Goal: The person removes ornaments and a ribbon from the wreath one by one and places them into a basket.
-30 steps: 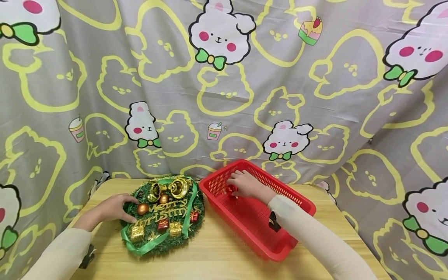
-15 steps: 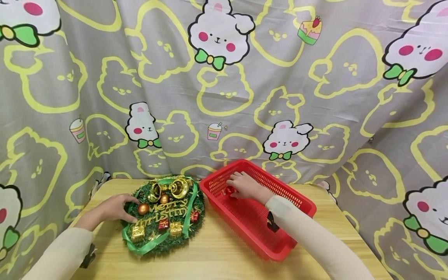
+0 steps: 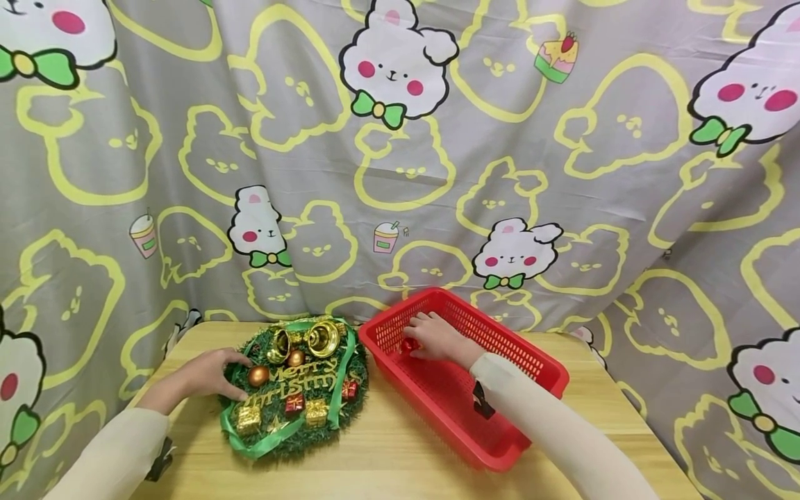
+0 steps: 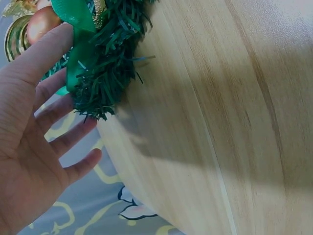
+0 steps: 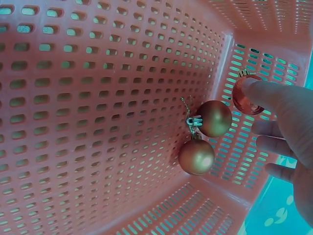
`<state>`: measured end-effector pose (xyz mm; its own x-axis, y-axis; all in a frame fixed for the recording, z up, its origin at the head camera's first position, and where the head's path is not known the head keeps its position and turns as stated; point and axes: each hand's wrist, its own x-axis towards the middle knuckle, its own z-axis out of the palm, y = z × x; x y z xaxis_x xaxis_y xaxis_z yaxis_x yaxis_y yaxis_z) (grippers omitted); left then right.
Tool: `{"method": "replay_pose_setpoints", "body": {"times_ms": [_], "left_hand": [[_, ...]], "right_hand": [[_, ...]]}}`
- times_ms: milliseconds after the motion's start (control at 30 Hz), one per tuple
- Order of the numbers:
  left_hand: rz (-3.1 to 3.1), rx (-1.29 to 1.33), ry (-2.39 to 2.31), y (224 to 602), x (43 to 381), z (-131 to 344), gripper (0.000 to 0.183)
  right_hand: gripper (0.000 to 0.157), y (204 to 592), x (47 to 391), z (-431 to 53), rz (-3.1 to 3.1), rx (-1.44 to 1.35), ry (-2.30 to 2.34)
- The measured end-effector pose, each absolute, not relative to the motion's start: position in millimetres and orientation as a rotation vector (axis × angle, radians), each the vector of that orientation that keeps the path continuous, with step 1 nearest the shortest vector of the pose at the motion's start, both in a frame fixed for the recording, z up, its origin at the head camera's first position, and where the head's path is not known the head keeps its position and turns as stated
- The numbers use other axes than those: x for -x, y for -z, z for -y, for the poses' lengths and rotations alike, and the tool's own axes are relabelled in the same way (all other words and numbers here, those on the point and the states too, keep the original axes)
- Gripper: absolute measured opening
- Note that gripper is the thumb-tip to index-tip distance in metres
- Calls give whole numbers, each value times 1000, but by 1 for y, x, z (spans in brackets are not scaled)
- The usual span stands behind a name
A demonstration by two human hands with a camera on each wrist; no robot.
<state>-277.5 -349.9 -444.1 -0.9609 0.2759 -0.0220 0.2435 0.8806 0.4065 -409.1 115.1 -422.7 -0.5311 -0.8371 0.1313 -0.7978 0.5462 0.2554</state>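
A green tinsel wreath [image 3: 294, 389] with gold bells, gift boxes, gold lettering and a green ribbon lies on the table. My left hand [image 3: 209, 375] rests at its left rim, thumb and fingers spread and fairly straight against the tinsel, beside an orange-gold bauble [image 3: 259, 376]. Inside the red basket [image 3: 462, 417], my right hand [image 3: 437, 339] pinches a shiny red bauble [image 5: 248, 94]; the thumb lies across it and the index finger is hidden. Two matte baubles, one upper [image 5: 215, 119] and one lower [image 5: 196, 156], lie close by in the right wrist view.
Basket and wreath stand side by side on a light wooden table [image 3: 375, 451]. A grey curtain [image 3: 425, 173] with cartoon rabbits hangs close behind the table's back edge. Perforated basket walls rise around the right hand.
The hands keep nearly the same places; the right hand and red bauble shift only slightly in the basket. The head view has tilted a little, and the wreath stays put.
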Motion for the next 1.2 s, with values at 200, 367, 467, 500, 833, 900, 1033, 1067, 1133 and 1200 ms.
{"method": "replay_pose_setpoints", "body": {"times_ms": [200,367,467,500,833,900,1033,1067,1133,1200], "left_hand": [[-2967,-399,-617,445,278,351,68],[-2957,-393,-622,446,279,351,68],[-2956,-390,-622,447,278,352,70],[-2956,-388,-622,448,278,352,71],[-2969,-415,-620,447,280,352,72],[-2970,-420,-623,448,280,352,71],[-2967,-432,-634,450,278,351,71],[-2970,-434,-632,449,278,352,71],[-2972,-434,-630,449,279,352,70],[-2976,-429,-627,449,279,353,70]], "right_hand": [[40,427,410,-113,2565,-1365,244],[39,430,411,-114,2557,-1370,252],[38,432,410,-114,2534,-1382,252],[38,432,410,-114,2529,-1384,253],[38,437,411,-113,2524,-1379,314],[38,439,411,-113,2525,-1378,326],[38,442,411,-113,2532,-1379,325],[38,442,411,-113,2532,-1378,327],[38,442,411,-112,2530,-1379,328],[38,441,411,-111,2527,-1374,337]]}}
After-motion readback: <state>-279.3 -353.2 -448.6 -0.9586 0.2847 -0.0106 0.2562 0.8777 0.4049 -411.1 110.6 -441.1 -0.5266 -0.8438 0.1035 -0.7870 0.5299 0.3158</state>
